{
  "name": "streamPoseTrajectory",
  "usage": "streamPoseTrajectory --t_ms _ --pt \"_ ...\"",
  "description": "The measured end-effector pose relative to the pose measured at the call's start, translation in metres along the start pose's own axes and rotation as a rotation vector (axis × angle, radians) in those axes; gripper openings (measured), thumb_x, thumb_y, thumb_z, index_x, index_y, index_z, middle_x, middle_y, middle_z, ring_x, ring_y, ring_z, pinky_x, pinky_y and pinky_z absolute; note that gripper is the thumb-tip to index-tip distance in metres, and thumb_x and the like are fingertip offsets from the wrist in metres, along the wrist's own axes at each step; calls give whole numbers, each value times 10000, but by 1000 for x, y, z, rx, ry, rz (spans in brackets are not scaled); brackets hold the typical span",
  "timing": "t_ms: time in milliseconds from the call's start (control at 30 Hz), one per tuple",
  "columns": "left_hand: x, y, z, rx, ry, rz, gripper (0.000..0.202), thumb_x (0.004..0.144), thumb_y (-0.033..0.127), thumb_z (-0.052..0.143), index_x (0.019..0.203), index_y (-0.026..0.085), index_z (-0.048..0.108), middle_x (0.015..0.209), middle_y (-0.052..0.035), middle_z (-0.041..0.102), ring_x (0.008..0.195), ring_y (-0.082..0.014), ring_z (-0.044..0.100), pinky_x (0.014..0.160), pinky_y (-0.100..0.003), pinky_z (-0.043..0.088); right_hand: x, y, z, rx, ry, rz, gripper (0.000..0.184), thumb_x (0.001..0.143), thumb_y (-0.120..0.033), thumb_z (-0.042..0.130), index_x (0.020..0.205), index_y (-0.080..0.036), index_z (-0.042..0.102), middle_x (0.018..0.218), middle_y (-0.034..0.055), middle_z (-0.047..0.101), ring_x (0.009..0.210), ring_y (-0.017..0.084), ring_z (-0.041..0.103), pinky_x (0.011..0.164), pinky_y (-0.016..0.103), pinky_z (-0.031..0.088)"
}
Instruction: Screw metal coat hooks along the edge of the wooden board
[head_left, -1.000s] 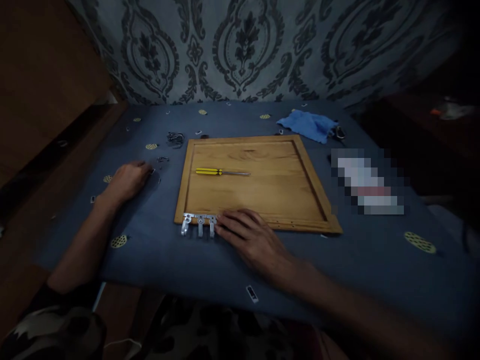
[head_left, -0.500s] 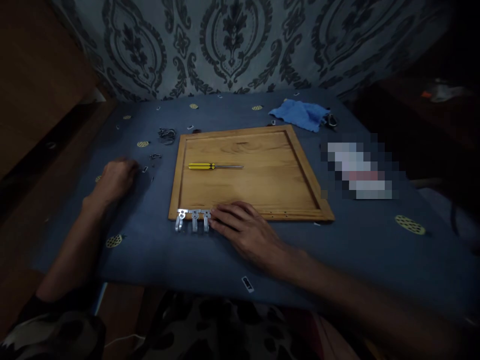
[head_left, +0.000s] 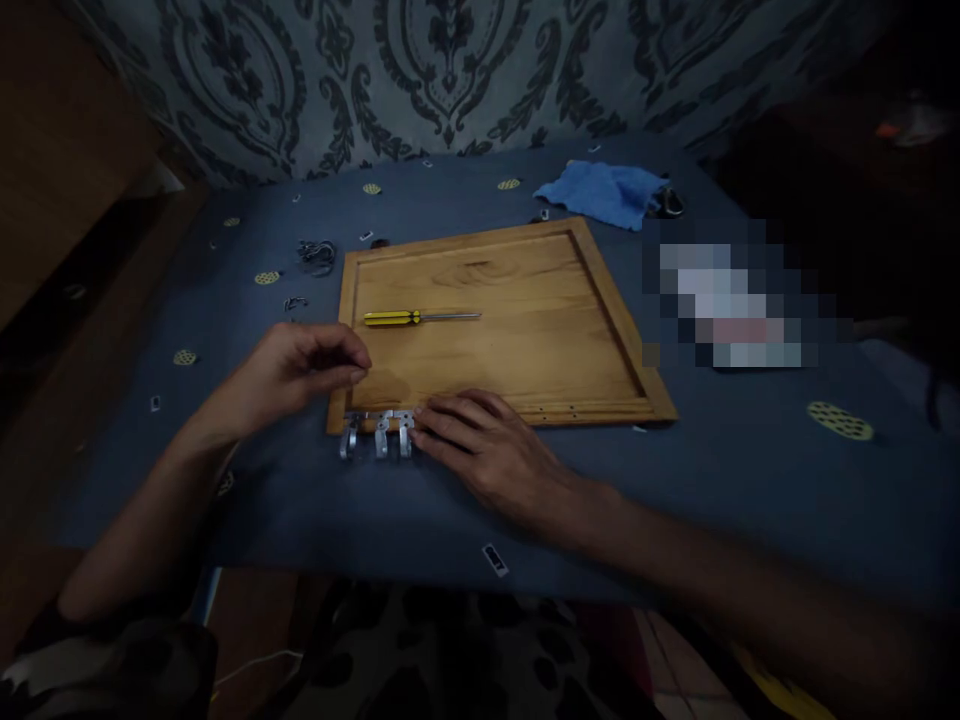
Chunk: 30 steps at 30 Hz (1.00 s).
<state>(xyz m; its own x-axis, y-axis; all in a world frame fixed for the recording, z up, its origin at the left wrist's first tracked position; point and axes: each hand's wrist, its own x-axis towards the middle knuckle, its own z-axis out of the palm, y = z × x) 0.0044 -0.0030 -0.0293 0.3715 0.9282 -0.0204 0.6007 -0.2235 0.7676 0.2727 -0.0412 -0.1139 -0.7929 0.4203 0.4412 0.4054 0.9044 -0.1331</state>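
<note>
Moving off the small dark metal bits (head_left: 315, 256), left hand (head_left: 300, 375) now hovers at framed wooden panel's (head_left: 525, 340) near-left corner, fingertips pinched, contents unseen. Right hand (head_left: 480, 445) stays flat, open, pinning silver three-hook metal rack (head_left: 375, 432) on its near edge.

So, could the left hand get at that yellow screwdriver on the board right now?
Probably yes. The left hand is at the near-left corner of the wooden board, and the screwdriver lies just beyond it with nothing between. Its grip looks pinched shut, though.
</note>
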Motion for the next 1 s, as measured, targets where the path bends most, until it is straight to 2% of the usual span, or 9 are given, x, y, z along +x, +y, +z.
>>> streamPoseTrajectory --t_ms 200,433,600,700,867,1000 --pt "9 -4 10 10 -25 33 247 865 422 692 909 186 752 895 -44 745 823 -174 687 757 -279 552 1 2 1 -24 65 -14 261 1009 -114 526 1197 -149 703 1260 65 758 1185 240 626 1003 412 493" --pt "10 0 21 -22 -79 75 176 871 360 708 846 188 736 825 -20 722 751 -138 676 673 -225 528 0 1 3 -31 78 -10 253 1015 -120 523 1183 -151 709 1260 69 757 1179 242 625 994 416 495" --pt "8 2 28 -100 -154 48 152 870 332 724 875 181 741 792 -19 726 682 -122 668 604 -198 532 1 1 2 -37 20 8 291 1019 -113 506 1214 -193 706 1274 67 751 1226 231 606 1014 421 483" --pt "8 2 31 -110 -208 42 141 880 312 708 896 178 749 803 -26 742 649 -112 659 566 -187 510 0 2 3 -27 30 8 279 1019 -113 507 1206 -171 706 1293 84 741 1211 237 608 1012 425 482" --pt "9 -2 35 -101 -260 62 155 882 330 696 894 187 754 821 -36 750 696 -133 683 609 -208 536 -2 2 6 -25 38 7 272 1007 -119 542 1226 -167 695 1343 84 717 1235 241 593 1035 424 463" --pt "10 -2 36 -43 -256 97 128 892 306 691 877 192 748 819 -23 749 707 -131 696 631 -209 533 -1 2 6 -26 57 0 237 1012 -133 558 1203 -146 698 1337 82 718 1211 245 600 1028 416 459"
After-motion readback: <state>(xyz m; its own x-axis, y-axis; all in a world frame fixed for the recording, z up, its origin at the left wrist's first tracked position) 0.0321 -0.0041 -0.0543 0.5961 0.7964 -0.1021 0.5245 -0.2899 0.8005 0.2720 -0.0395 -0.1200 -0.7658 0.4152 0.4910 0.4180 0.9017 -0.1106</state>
